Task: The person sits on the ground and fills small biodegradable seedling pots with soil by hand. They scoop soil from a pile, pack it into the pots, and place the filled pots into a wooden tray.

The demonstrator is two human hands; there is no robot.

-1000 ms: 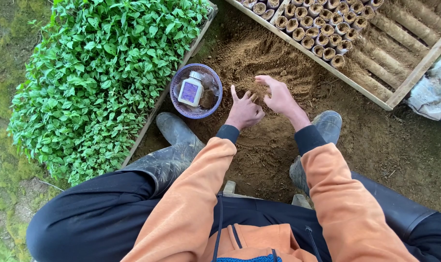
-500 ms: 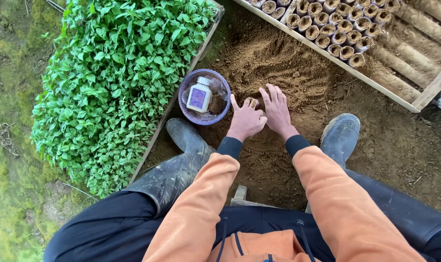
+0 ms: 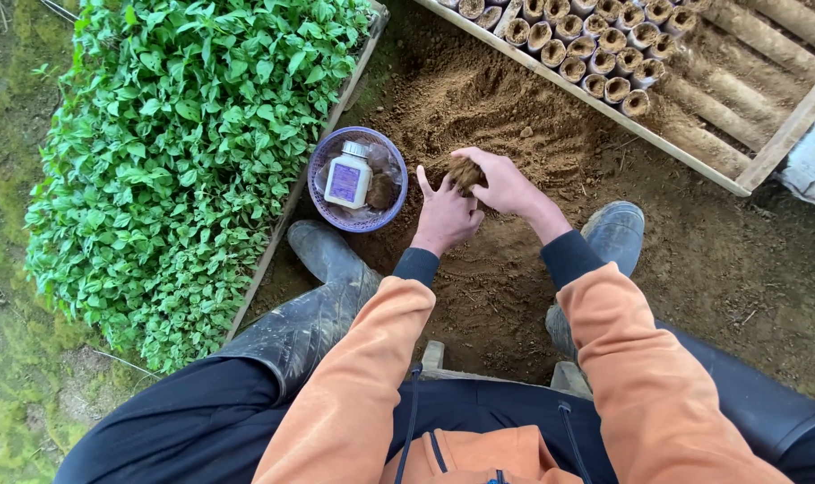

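An outdoor plant nursery is shown: a bed of green seedlings (image 3: 192, 152), loose brown soil (image 3: 506, 108), and soil-filled pots (image 3: 586, 49) packed in a wooden frame (image 3: 766, 152).

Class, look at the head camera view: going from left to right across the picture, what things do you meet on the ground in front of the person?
Bed of green seedlings → purple basket with a white bottle → left hand → right hand with a clump of soil → wooden frame of soil-filled tubes.

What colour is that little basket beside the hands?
Purple basket, seen in the head view.
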